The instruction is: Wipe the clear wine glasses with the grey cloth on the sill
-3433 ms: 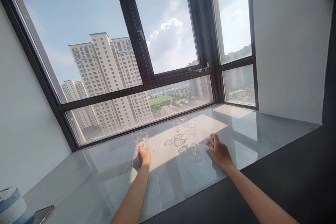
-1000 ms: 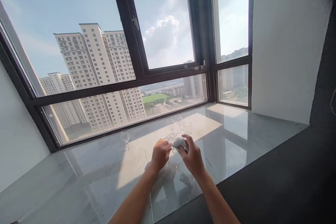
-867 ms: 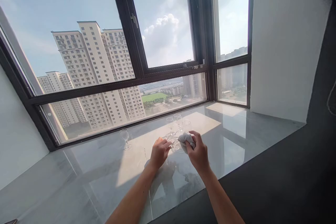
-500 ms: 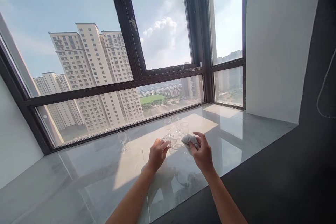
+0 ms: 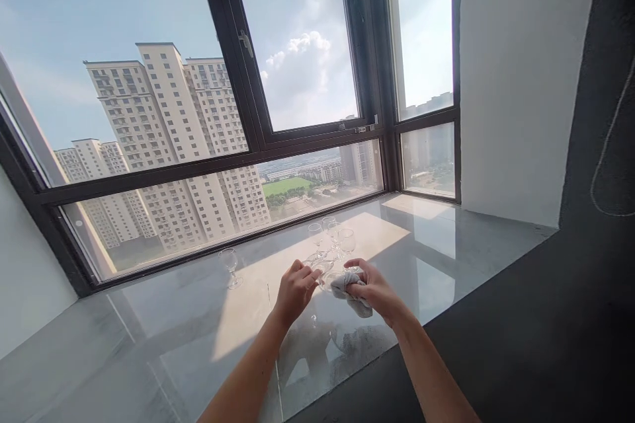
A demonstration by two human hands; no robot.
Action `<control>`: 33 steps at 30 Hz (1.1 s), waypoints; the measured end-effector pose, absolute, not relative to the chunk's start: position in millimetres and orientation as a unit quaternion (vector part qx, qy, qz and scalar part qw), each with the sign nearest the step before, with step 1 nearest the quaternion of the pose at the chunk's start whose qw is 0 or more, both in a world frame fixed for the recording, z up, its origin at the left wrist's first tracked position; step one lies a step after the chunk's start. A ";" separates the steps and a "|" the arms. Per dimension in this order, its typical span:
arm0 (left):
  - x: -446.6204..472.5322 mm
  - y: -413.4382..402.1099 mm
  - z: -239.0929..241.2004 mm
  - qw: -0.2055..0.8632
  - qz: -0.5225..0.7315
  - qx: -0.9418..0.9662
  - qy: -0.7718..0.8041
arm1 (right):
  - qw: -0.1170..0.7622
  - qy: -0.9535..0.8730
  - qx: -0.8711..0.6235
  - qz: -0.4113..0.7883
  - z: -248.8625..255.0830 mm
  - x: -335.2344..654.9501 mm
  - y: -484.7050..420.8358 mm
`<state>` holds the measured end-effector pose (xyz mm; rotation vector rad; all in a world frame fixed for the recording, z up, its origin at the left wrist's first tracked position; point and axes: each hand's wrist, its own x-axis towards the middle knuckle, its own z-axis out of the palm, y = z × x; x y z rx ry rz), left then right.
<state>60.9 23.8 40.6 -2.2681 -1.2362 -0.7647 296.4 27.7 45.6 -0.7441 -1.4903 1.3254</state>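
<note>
Over the glossy window sill (image 5: 238, 330), my left hand (image 5: 295, 289) has its fingers pinched on a clear stemmed glass (image 5: 326, 279), which lies tilted between my two hands; its outline is faint. My right hand (image 5: 374, 291) grips a crumpled grey-white cloth (image 5: 352, 292), pressed close to that glass on its right side. Just beyond my hands several clear stemmed glasses stand in a cluster, among them a left one (image 5: 315, 232), a back one (image 5: 329, 228) and a right one (image 5: 347, 241). Some of their bases overlap and are hard to separate.
Another stemmed glass (image 5: 229, 264) stands apart at the left, near the window frame (image 5: 208, 175). A white wall (image 5: 510, 92) bounds the sill on the right. The sill's front edge (image 5: 446, 310) drops into a dark area. A thin cord (image 5: 598, 172) hangs at far right.
My right hand has moved left and slightly down with the cloth, which now meets the glass and hangs lower. My left hand stays nearly in place. The view has shifted slightly.
</note>
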 end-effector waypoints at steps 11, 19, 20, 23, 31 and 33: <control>89.3 29.2 19.2 -0.129 -0.415 -0.770 -0.467 | 0.679 -0.410 -0.313 0.522 40.5 291.6 41.1; 114.9 33.1 4.7 -0.290 -0.509 -0.676 -0.447 | 0.694 -0.498 -0.469 0.226 26.9 262.6 33.0; 118.9 31.3 6.5 -0.280 -0.532 -0.666 -0.442 | 0.670 -0.529 -0.466 0.232 24.1 257.2 32.0; 125.3 26.5 12.7 -0.268 -0.584 -0.622 -0.447 | 0.614 -0.593 -0.458 0.248 16.8 244.9 31.1; 117.8 31.0 17.1 -0.409 -0.709 -0.415 -0.396 | 0.576 -0.593 -0.430 0.362 3.3 225.8 34.0; 116.2 32.6 15.8 -0.415 -0.703 -0.422 -0.395 | 0.597 -0.549 -0.404 0.423 4.4 220.7 31.1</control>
